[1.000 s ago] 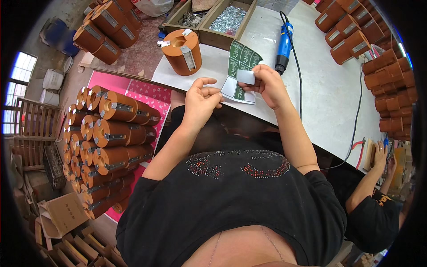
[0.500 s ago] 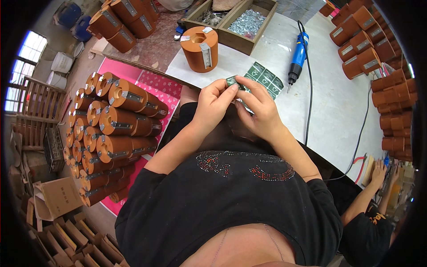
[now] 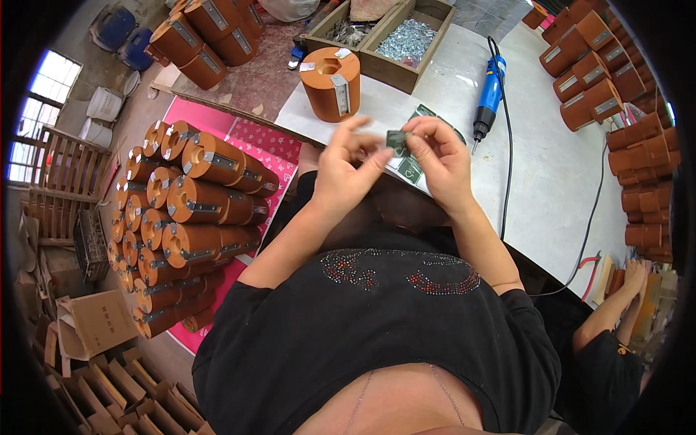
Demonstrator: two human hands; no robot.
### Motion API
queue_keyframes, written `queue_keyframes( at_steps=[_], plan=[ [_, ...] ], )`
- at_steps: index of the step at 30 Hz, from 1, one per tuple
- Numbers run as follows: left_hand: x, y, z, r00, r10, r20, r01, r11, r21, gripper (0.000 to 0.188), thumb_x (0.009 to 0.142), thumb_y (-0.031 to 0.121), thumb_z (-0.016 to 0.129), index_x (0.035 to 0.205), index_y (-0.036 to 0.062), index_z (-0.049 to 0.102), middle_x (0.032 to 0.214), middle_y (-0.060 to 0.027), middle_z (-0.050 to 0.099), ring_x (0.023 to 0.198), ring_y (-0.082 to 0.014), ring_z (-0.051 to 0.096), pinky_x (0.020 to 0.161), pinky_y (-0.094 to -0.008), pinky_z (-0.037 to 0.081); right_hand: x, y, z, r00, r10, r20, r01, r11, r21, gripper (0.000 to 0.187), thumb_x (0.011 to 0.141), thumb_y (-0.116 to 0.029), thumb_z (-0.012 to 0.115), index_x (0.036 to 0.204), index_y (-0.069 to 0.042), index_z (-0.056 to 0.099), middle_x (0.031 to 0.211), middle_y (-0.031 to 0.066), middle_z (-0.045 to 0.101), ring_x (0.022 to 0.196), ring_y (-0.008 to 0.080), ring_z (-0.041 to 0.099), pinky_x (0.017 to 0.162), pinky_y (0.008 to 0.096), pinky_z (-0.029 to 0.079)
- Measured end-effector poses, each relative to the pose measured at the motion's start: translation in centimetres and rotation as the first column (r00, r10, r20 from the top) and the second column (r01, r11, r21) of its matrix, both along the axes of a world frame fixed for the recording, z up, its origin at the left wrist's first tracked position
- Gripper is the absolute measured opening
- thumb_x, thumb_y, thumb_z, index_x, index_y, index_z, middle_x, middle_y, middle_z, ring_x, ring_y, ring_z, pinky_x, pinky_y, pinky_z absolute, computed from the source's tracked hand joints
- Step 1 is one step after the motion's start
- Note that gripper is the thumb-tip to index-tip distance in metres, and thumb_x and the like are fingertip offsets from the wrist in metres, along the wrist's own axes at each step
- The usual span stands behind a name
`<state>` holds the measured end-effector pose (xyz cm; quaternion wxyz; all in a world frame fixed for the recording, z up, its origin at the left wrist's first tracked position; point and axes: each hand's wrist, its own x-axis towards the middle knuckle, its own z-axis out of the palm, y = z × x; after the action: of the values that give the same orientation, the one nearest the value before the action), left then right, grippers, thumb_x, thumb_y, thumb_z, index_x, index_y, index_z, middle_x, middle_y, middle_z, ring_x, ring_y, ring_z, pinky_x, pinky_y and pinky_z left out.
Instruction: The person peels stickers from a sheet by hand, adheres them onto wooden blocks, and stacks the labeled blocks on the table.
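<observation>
White worktable filled the upper middle, with stacks of orange-brown cylinders banded in metal on three sides: a big pile on a pink mat at the person's left, more at top left, and rows down the right edge. One lone cylinder stood upright on the table just beyond the hands. Two wooden trays of small metal hardware sat behind it. A blue electric screwdriver lay on the table to the right of the hands, cord trailing off toward the table's near edge.

Both hands were raised above the table's near edge, close together. Left hand was half curled, index and thumb reaching toward a small dark-green label. Right hand pinched that label between thumb and fingertips, other fingers loosely bent. More green labels lay on the table under the hands.

Judged step: separating or peeling one label, probably before sticking it on. Next move looked to call for a fine two-finger grip and steady alignment.

Hard to tell: whether the left fingertips actually touched the label or sat just beside it; the label's print was too small. A co-worker's hand showed at lower right, what it held was unclear. Tray contents were blurred. The pile at left was partly cut off by the lens rim.
</observation>
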<state>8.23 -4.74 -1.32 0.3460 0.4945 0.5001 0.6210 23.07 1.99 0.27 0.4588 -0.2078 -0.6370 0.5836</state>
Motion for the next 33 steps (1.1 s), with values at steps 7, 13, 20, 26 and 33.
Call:
queue_keyframes(
  at_steps=[7, 13, 20, 26, 33],
  plan=[
    [-5.3, 6.7, -3.1, 0.838, 0.493, -0.235, -0.447, 0.867, 0.222, 0.091, 0.058, 0.022, 0.084, 0.128, 0.0030, 0.028, 0.121, -0.0138, 0.045, 0.111, -0.0264, 0.046, 0.093, -0.0375, 0.039, 1.2, 1.6, 1.8, 0.994, 0.027, -0.105, -0.042, 0.989, -0.140, 0.009, 0.086, -0.005, 0.058, 0.090, -0.005, 0.050, 0.101, 0.0039, 0.052, 0.085, 0.0075, 0.049, 0.077, 0.0212, 0.041],
    [-6.8, 7.0, -1.3, 0.985, 0.151, 0.086, -0.153, 0.988, 0.017, 0.078, 0.066, 0.018, 0.078, 0.127, 0.0036, 0.033, 0.119, -0.0120, 0.048, 0.109, -0.0218, 0.050, 0.094, -0.0351, 0.040, 1.3, 2.1, 3.2, 0.972, 0.146, -0.184, -0.184, 0.959, -0.215, 0.011, 0.084, -0.005, 0.062, 0.086, -0.004, 0.051, 0.098, 0.0023, 0.052, 0.083, 0.0061, 0.050, 0.073, 0.0201, 0.041],
    [-4.3, 3.5, 3.0, 0.746, -0.319, 0.585, 0.343, 0.936, 0.074, 0.075, 0.075, 0.038, 0.071, 0.128, 0.0019, 0.033, 0.119, -0.0102, 0.050, 0.110, -0.0211, 0.051, 0.091, -0.0350, 0.045, -0.3, 1.9, 6.1, 0.975, 0.105, -0.194, -0.154, 0.954, -0.258, 0.014, 0.081, -0.008, 0.066, 0.088, -0.004, 0.055, 0.080, -0.0014, 0.056, 0.072, 0.0044, 0.052, 0.065, 0.0180, 0.043],
    [-3.0, 2.6, 3.3, 0.813, -0.273, 0.514, 0.289, 0.956, 0.050, 0.070, 0.076, 0.033, 0.072, 0.125, 0.0002, 0.035, 0.116, -0.0120, 0.051, 0.108, -0.0205, 0.053, 0.091, -0.0341, 0.045, -1.2, 1.7, 6.9, 0.994, 0.113, -0.002, -0.112, 0.981, -0.157, 0.015, 0.081, -0.014, 0.067, 0.083, -0.003, 0.057, 0.074, -0.0012, 0.056, 0.067, 0.0045, 0.051, 0.060, 0.0180, 0.042],
    [-2.6, 2.4, 2.8, 0.814, -0.270, 0.515, 0.288, 0.956, 0.046, 0.066, 0.077, 0.030, 0.071, 0.124, -0.0005, 0.037, 0.114, -0.0118, 0.052, 0.106, -0.0197, 0.053, 0.091, -0.0338, 0.044, -1.4, 1.2, 6.9, 0.993, 0.057, 0.102, -0.037, 0.982, -0.183, 0.017, 0.080, -0.015, 0.068, 0.080, -0.002, 0.057, 0.073, -0.0010, 0.056, 0.067, 0.0046, 0.050, 0.060, 0.0181, 0.041]
  ],
)
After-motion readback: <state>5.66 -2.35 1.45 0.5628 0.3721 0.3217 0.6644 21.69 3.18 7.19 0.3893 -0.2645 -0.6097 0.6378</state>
